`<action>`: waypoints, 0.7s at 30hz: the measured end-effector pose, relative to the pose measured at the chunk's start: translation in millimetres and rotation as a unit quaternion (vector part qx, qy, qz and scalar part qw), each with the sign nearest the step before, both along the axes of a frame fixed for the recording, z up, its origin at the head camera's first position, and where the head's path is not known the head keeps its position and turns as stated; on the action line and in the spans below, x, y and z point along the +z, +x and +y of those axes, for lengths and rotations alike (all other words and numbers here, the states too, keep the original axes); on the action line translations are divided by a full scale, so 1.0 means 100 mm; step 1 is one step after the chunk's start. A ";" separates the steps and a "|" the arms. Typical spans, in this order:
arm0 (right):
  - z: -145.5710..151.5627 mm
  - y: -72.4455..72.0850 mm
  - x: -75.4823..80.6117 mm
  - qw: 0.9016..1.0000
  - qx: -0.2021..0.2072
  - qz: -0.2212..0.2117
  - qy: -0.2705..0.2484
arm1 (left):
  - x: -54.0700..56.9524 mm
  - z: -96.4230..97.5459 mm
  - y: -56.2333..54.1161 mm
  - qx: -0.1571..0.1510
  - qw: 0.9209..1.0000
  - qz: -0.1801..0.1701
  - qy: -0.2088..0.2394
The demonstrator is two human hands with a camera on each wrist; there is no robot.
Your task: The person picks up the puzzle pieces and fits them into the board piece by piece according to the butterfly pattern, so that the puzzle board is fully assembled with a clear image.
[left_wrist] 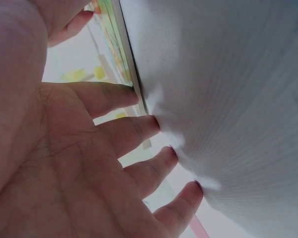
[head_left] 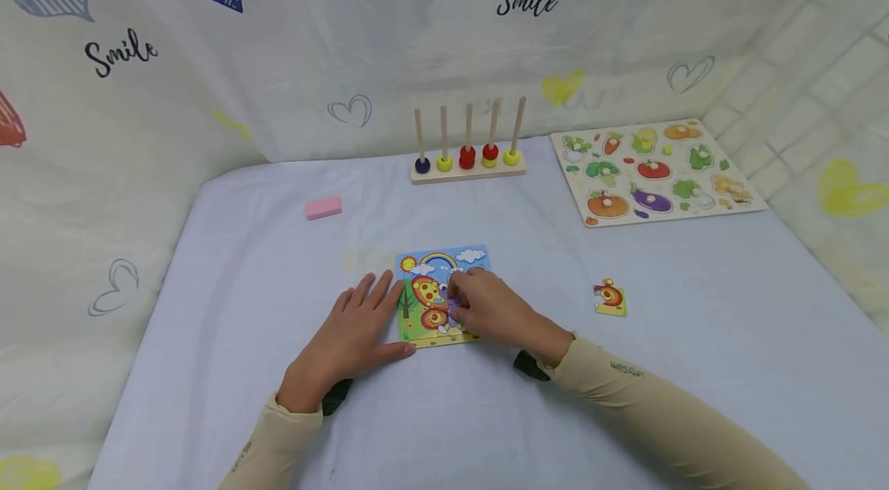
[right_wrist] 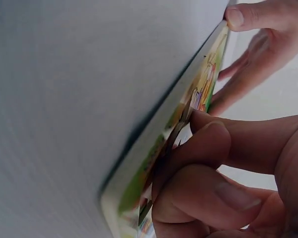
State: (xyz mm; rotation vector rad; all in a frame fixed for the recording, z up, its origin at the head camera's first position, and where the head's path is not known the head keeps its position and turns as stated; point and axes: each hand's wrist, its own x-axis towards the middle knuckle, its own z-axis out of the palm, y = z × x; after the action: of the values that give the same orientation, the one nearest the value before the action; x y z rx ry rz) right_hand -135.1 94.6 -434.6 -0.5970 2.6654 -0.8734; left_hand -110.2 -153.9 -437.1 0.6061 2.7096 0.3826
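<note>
A square jigsaw puzzle (head_left: 421, 329) with a butterfly, rainbow and sun picture lies on the white-covered table. My left hand (head_left: 357, 328) rests along its left side, fingers spread, thumb at the near left corner. In the left wrist view, the left fingertips (left_wrist: 151, 122) press the cloth beside the board's edge. Over the puzzle's right half, my right hand (head_left: 496, 309) has its fingers bent and pinches a puzzle piece (right_wrist: 181, 128) that sits slightly tilted in the board. Most of that piece is hidden behind the fingers. A loose puzzle piece (head_left: 611, 299) with an orange spiral lies to the right.
Behind the puzzle stands a wooden bead abacus (head_left: 468, 174) with upright pegs. A vegetable peg board (head_left: 656, 174) lies at the back right. To the back left is a pink block (head_left: 323, 207). A printed curtain (head_left: 292, 50) hangs along the table's far edge.
</note>
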 end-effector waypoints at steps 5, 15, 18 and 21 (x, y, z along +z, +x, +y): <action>0.05 0.00 0.01 1.000 -0.004 -0.005 -0.026 | 0.00 0.00 0.00 -0.002 1.000 -0.001 -0.001; 0.44 0.05 0.09 0.995 -0.035 0.019 -0.097 | 0.03 0.02 0.00 0.000 1.000 -0.005 -0.004; 0.59 0.08 0.10 0.993 -0.048 0.024 -0.101 | 0.02 0.03 0.00 0.002 1.000 -0.008 -0.005; 0.73 0.10 0.09 0.992 -0.057 0.028 -0.105 | 0.02 0.03 0.00 0.003 1.000 -0.009 -0.005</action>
State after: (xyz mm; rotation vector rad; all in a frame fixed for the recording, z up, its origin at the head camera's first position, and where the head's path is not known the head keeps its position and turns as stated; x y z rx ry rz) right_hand -125.2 167.3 -425.3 -0.5262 2.7000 -1.1969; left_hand -110.1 -150.6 -435.5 0.5884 2.6954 0.3740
